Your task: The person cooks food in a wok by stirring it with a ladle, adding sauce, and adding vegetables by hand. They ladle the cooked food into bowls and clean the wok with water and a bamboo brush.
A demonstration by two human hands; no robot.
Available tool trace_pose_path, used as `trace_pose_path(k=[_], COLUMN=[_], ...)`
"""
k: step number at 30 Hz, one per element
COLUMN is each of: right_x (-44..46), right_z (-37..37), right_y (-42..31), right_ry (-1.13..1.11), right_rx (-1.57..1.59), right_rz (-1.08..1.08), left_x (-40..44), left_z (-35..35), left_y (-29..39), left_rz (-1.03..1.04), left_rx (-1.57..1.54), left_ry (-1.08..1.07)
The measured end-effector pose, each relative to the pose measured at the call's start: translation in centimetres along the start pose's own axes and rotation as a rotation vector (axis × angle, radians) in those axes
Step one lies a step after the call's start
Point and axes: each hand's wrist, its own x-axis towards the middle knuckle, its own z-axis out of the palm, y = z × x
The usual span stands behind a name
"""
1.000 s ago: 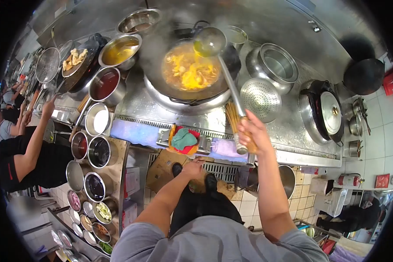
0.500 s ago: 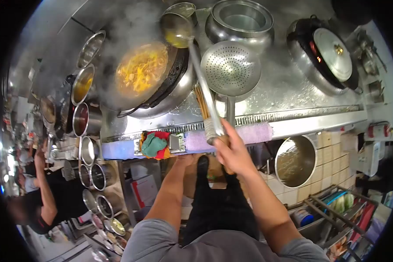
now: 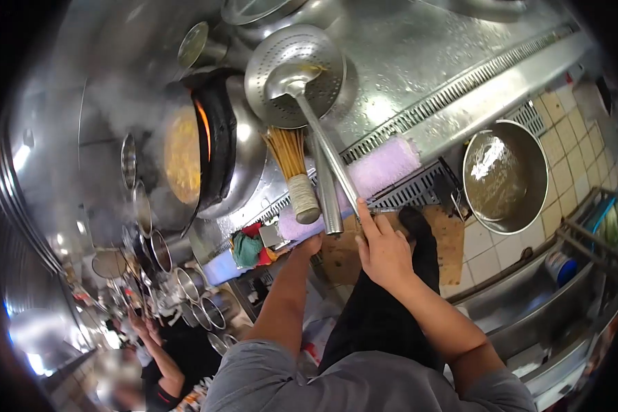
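Note:
My right hand grips the handle end of a long metal ladle, its index finger laid along the shaft. The ladle's bowl lies over a round perforated strainer, with a bit of yellow food in it. The strainer's handle points toward me, beside a bamboo wok brush with a wrapped grip. At the counter's front edge, near a purple towel, is my left hand; its fingers are hidden. Left of the strainer, a steaming wok holds yellow food, with flame showing at its rim.
A large pot of liquid stands low on the right, by the tiled floor. Green and red cloths lie at the counter edge. Several metal containers line the left, where another person's arm shows.
The ladle has moved from beside the wok to over the strainer. My view has turned and shifted right. My right index finger now extends along the handle.

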Motion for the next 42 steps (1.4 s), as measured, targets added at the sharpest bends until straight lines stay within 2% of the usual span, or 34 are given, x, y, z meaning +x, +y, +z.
trace_pose_path(k=[2, 4, 6, 10, 16, 20, 23, 34, 35, 39, 42], right_x=[-0.1, -0.4, -0.8, -1.5, -2.8, -4.3, -5.5, -6.4, -6.4, -6.5, -6.5], right_z=[-0.9, -1.8, -2.5, -4.1, -6.6, -7.1, -7.4, -7.0, -7.0, -7.2, -7.4], right_y=[0.0, 0.5, 1.2, 3.2, 6.9, 10.3, 12.3, 12.8, 12.7, 12.8, 13.1], right_ry=[-0.057, -0.075, 0.009, 0.097, 0.198, 0.257, 0.320, 0.355, 0.339, 0.306, 0.325], right_rx=[0.033, 0.061, 0.053, 0.186, 0.362, 0.317, 0.233, 0.250, 0.254, 0.273, 0.242], right_rz=[-0.012, 0.006, -0.029, -0.016, 0.183, 0.226, 0.256, 0.264, 0.282, 0.328, 0.304], left_x=[-0.2, 0.8, 0.2, 0.9, 0.6, -0.1, -0.4, 1.6, 1.9, 1.4, 0.2], left_z=[-1.0, 0.7, -1.0, 0.6, -0.5, -1.7, -2.2, 2.4, 2.3, 1.4, -0.6], left_y=[1.1, 0.5, 1.6, 0.5, 1.2, 1.8, 2.6, -0.3, -0.2, 0.3, 1.7], left_rz=[-0.099, -0.095, -0.132, -0.085, -0.159, -0.148, -0.270, -0.103, -0.178, -0.210, -0.247], left_rx=[-0.188, -0.218, -0.271, -0.276, -0.338, -0.290, -0.302, -0.398, -0.319, -0.287, -0.401], left_ry=[-0.014, 0.039, -0.040, -0.014, -0.154, -0.139, -0.172, 0.004, -0.109, -0.161, -0.150])
